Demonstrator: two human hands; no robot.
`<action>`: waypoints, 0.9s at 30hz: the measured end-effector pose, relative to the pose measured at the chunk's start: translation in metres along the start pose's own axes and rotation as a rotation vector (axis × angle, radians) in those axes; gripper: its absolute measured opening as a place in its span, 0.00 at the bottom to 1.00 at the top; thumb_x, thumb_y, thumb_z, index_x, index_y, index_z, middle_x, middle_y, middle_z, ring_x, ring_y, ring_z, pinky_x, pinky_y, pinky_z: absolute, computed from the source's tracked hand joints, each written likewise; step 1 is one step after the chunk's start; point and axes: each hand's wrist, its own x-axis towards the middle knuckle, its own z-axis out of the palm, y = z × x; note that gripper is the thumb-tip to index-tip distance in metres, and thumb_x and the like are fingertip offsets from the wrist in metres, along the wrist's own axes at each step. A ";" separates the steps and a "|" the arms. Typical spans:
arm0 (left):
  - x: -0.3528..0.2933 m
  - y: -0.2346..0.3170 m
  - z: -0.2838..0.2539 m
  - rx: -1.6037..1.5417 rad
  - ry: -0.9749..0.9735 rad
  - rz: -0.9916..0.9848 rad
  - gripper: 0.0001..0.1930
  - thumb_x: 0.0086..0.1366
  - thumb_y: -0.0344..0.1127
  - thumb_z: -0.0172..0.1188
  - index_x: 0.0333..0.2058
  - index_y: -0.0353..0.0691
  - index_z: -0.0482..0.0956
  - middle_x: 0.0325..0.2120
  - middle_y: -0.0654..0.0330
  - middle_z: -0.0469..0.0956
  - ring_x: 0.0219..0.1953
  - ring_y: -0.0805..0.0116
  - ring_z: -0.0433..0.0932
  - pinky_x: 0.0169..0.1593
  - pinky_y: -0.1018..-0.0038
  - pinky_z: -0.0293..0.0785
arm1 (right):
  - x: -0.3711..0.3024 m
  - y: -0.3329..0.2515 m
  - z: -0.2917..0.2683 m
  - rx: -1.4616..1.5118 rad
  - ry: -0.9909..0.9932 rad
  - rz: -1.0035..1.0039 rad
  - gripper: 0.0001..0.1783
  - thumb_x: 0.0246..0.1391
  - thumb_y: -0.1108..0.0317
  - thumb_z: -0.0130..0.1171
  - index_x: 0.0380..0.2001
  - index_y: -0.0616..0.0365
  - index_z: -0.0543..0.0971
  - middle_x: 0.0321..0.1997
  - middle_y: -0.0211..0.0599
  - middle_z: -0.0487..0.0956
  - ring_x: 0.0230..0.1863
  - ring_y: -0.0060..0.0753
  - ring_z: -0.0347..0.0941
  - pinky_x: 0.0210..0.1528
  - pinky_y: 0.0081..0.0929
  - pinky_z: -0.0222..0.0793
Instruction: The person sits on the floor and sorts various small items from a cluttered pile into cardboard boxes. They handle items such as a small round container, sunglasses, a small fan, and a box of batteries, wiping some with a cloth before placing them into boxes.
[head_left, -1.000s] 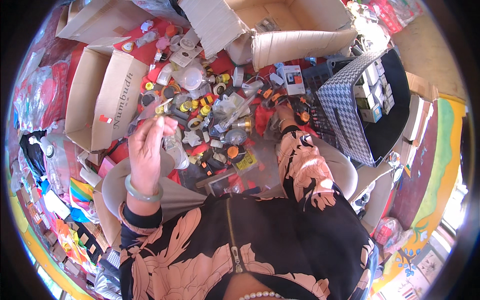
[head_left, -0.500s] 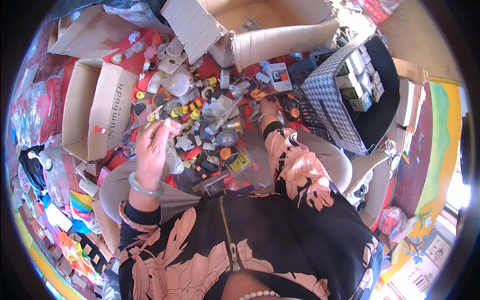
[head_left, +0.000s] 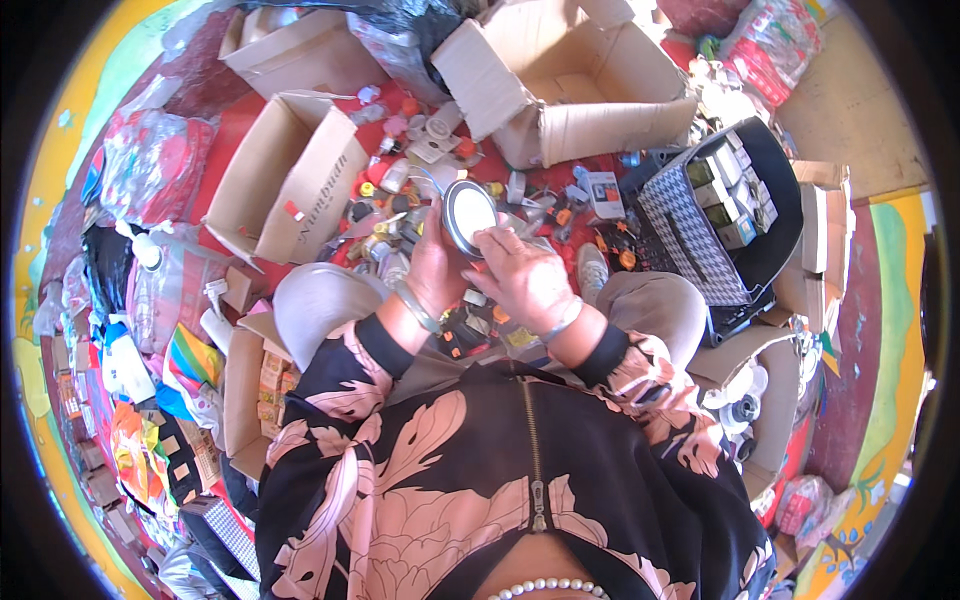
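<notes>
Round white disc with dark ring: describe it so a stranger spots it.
Below the big open brown cardboard box, top centre, are the left hand and right hand. Both touch the white disc, the only item held above the multicoloured clutter.

Smooth white disc (head_left: 469,215); matt cardboard boxes (head_left: 615,132).

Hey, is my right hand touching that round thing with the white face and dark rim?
Touching. The head view shows the right hand with fingers laid over the lower right edge of the round white-faced disc, no gap showing.
</notes>
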 end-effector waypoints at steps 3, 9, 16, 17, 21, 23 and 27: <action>-0.009 0.013 -0.006 -0.122 -0.142 -0.014 0.30 0.64 0.62 0.36 0.52 0.46 0.67 0.44 0.52 0.74 0.47 0.55 0.73 0.46 0.59 0.72 | 0.004 -0.014 -0.042 0.341 -0.047 0.173 0.22 0.45 0.62 0.63 0.43 0.61 0.73 0.42 0.39 0.76 0.41 0.33 0.75 0.40 0.28 0.71; -0.018 0.010 -0.024 0.470 -0.050 0.339 0.24 0.64 0.55 0.42 0.51 0.48 0.69 0.44 0.60 0.75 0.46 0.59 0.75 0.45 0.62 0.73 | 0.014 -0.015 -0.139 1.640 -0.017 0.478 0.23 0.49 0.77 0.55 0.50 0.65 0.66 0.48 0.42 0.73 0.47 0.32 0.72 0.51 0.27 0.67; -0.012 -0.004 0.004 0.165 -0.114 0.168 0.19 0.68 0.44 0.40 0.49 0.40 0.68 0.46 0.59 0.74 0.47 0.65 0.74 0.50 0.67 0.72 | 0.015 -0.045 -0.082 0.878 0.418 0.244 0.22 0.51 0.77 0.56 0.51 0.56 0.68 0.48 0.37 0.74 0.48 0.30 0.70 0.51 0.25 0.66; -0.010 -0.013 -0.009 0.555 -0.096 0.363 0.18 0.68 0.43 0.40 0.49 0.40 0.69 0.47 0.59 0.73 0.48 0.65 0.73 0.50 0.67 0.72 | 0.017 -0.045 -0.065 0.476 0.244 0.240 0.22 0.47 0.78 0.59 0.47 0.56 0.71 0.50 0.38 0.73 0.48 0.35 0.71 0.50 0.28 0.66; -0.013 -0.016 -0.007 0.499 -0.165 0.443 0.20 0.60 0.36 0.54 0.52 0.41 0.67 0.48 0.57 0.72 0.50 0.62 0.72 0.51 0.68 0.69 | 0.011 -0.026 -0.020 0.120 0.239 -0.012 0.23 0.43 0.70 0.59 0.46 0.56 0.73 0.50 0.46 0.71 0.49 0.50 0.66 0.53 0.41 0.61; -0.024 -0.011 0.002 1.444 0.025 0.865 0.26 0.49 0.28 0.64 0.49 0.39 0.68 0.44 0.55 0.73 0.47 0.60 0.73 0.48 0.69 0.70 | 0.011 -0.022 -0.018 0.150 0.287 0.007 0.22 0.42 0.75 0.56 0.45 0.57 0.73 0.48 0.47 0.71 0.48 0.51 0.67 0.53 0.40 0.62; -0.016 -0.016 -0.007 1.427 0.026 0.743 0.23 0.47 0.26 0.64 0.44 0.38 0.67 0.42 0.54 0.73 0.45 0.60 0.74 0.47 0.70 0.71 | 0.013 -0.012 -0.016 0.435 0.330 0.038 0.20 0.40 0.82 0.48 0.41 0.59 0.73 0.46 0.46 0.73 0.48 0.48 0.69 0.53 0.35 0.63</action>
